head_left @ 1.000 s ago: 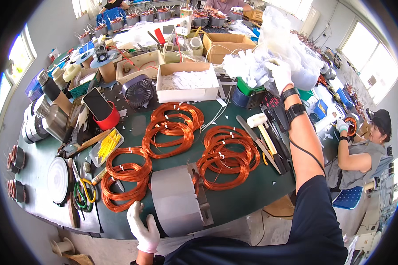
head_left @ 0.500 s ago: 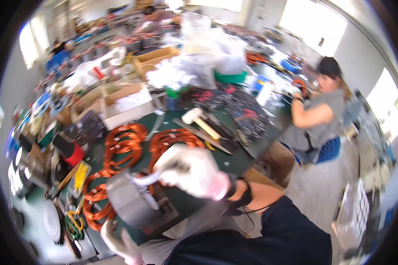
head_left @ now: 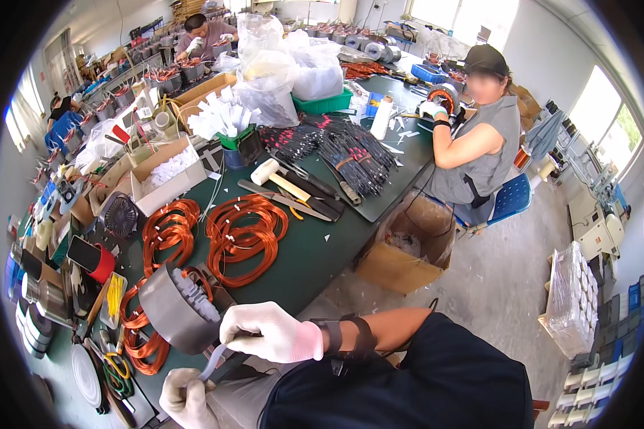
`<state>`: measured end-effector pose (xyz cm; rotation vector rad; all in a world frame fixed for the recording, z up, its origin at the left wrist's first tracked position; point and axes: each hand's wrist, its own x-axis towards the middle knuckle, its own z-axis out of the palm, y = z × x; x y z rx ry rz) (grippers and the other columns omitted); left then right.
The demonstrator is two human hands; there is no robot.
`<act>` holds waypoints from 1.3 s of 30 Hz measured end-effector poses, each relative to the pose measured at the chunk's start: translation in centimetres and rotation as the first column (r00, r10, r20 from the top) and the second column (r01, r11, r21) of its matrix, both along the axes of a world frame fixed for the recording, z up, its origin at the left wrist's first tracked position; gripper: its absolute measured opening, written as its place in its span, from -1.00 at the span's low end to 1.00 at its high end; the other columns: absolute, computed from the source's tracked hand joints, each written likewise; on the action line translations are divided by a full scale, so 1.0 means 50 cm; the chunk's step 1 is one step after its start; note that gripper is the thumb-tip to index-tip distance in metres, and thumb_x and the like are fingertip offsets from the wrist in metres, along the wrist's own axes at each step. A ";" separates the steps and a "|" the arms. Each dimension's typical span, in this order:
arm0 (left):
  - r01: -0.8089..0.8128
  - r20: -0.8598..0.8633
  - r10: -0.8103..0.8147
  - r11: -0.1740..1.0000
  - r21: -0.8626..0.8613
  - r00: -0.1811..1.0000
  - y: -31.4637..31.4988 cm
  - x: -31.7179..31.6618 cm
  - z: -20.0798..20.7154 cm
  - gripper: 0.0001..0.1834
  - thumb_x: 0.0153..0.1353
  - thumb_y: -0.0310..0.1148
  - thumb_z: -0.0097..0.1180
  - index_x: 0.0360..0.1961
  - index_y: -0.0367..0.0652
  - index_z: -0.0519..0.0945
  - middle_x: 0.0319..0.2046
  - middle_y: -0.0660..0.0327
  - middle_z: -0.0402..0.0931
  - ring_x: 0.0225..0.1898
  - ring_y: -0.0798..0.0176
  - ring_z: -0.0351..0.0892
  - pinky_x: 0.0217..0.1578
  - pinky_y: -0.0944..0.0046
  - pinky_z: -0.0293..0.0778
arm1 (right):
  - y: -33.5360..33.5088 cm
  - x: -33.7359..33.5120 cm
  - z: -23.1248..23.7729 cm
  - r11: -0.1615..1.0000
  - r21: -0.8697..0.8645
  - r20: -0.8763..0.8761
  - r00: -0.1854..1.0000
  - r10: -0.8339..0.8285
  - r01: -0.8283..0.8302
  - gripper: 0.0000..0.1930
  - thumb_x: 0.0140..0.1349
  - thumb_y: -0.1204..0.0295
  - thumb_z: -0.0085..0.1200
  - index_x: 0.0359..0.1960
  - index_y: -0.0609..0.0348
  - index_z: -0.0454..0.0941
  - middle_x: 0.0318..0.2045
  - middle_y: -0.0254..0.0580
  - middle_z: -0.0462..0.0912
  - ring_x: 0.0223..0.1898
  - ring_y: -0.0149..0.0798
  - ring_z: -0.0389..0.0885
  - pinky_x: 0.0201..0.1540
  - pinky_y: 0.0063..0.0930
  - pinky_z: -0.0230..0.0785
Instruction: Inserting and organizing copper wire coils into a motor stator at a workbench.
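Both my hands wear white gloves. My right hand (head_left: 270, 332) pinches one end of a narrow, pale, translucent strip (head_left: 212, 362), bent in a slight curve. Its other end meets the curled fingers of my left hand (head_left: 187, 397), lower and nearer my lap. Just beyond them a grey cylindrical motor stator (head_left: 166, 314) lies on its side at the table's near edge. White liners (head_left: 197, 294) line the slots inside its opening. Orange-brown copper wire coils (head_left: 245, 239) lie behind the stator, and more coils (head_left: 142, 336) lie to its left.
On the green table (head_left: 315, 261) are a white-headed mallet (head_left: 283, 179), bundled black sleeves (head_left: 358, 157), a box of white slips (head_left: 166, 171) and yellow sticks (head_left: 114, 297). A co-worker (head_left: 479, 136) sits at the right beside a cardboard box (head_left: 404, 268). Scissors (head_left: 118, 365) lie at left.
My right hand has come down and nearer from beside the stator, carrying the strip to my left hand. The left hand's fingers have closed at the strip's end. The head view has shifted.
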<state>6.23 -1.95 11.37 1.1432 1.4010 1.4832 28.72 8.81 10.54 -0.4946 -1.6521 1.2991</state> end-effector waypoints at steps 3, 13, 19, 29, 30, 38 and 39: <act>-0.169 -0.226 0.160 0.985 -0.025 0.961 0.001 -0.001 -0.033 -0.84 0.33 -0.47 0.17 -0.14 -0.35 0.61 -0.32 0.22 0.55 -0.43 0.45 0.45 -0.38 0.43 0.36 | 0.001 -0.025 0.017 0.750 0.644 0.152 0.935 -0.320 0.152 -0.64 0.12 0.55 0.28 -0.01 0.16 0.59 -0.07 -0.15 0.61 0.02 -0.02 0.60 0.11 -0.09 0.46; -0.077 0.015 0.080 0.990 -0.114 0.997 0.037 0.078 -0.049 -0.92 0.20 -0.64 0.16 -0.28 -0.31 0.58 -0.55 0.36 0.43 -0.57 0.52 0.29 -0.52 0.44 0.21 | -0.017 -0.047 -0.053 0.697 0.713 0.297 0.867 -0.400 0.078 -0.77 0.15 0.38 0.17 -0.19 0.21 0.61 -0.35 -0.26 0.61 -0.32 -0.16 0.61 -0.16 -0.30 0.48; 0.006 -0.708 0.134 0.982 0.191 0.694 0.039 0.051 -0.049 -0.71 -0.03 -0.66 0.35 -0.21 -0.29 0.68 -0.38 0.06 0.65 -0.39 0.09 0.63 -0.30 0.22 0.53 | -0.002 -0.034 -0.065 0.800 0.598 0.280 0.919 -0.277 0.059 -0.72 0.08 0.37 0.35 -0.16 0.11 0.65 -0.27 -0.25 0.68 -0.26 -0.10 0.65 -0.12 -0.25 0.51; 0.083 -0.593 0.023 0.985 0.150 0.805 0.051 0.036 -0.037 -0.80 0.06 -0.65 0.36 -0.25 -0.28 0.70 -0.41 0.10 0.68 -0.41 0.18 0.69 -0.33 0.29 0.56 | 0.021 0.015 -0.040 0.927 0.357 0.115 0.979 -0.168 0.117 -0.70 0.05 0.53 0.41 -0.14 0.18 0.72 -0.27 -0.16 0.73 -0.30 -0.07 0.71 -0.23 -0.29 0.59; -0.047 -0.465 0.105 0.990 0.135 0.879 0.045 0.022 -0.047 -0.83 0.13 -0.65 0.30 -0.23 -0.29 0.69 -0.40 0.13 0.68 -0.40 0.26 0.68 -0.33 0.33 0.55 | 0.038 0.026 -0.039 0.912 0.369 0.122 0.963 -0.241 0.182 -0.73 0.05 0.56 0.42 -0.18 0.17 0.72 -0.33 -0.15 0.71 -0.33 -0.07 0.70 -0.27 -0.30 0.56; -0.364 -0.299 0.360 0.930 0.046 0.884 0.100 -0.061 -0.171 -0.78 0.39 -0.60 0.09 0.02 -0.38 0.61 -0.19 0.26 0.64 -0.19 0.45 0.57 -0.10 0.44 0.48 | 0.181 0.021 -0.121 0.858 0.480 0.270 0.899 -0.344 0.184 -0.85 0.18 0.49 0.32 -0.21 0.14 0.70 -0.32 -0.18 0.67 -0.31 -0.03 0.69 -0.26 -0.28 0.54; -0.330 -0.304 0.335 0.941 0.070 0.892 0.110 -0.054 -0.192 -0.75 0.37 -0.60 0.09 0.04 -0.39 0.60 -0.17 0.24 0.65 -0.15 0.41 0.59 -0.06 0.42 0.49 | 0.186 0.012 -0.122 0.867 0.476 0.293 0.903 -0.314 0.147 -0.85 0.18 0.50 0.31 -0.20 0.12 0.70 -0.31 -0.19 0.67 -0.30 -0.04 0.68 -0.26 -0.26 0.54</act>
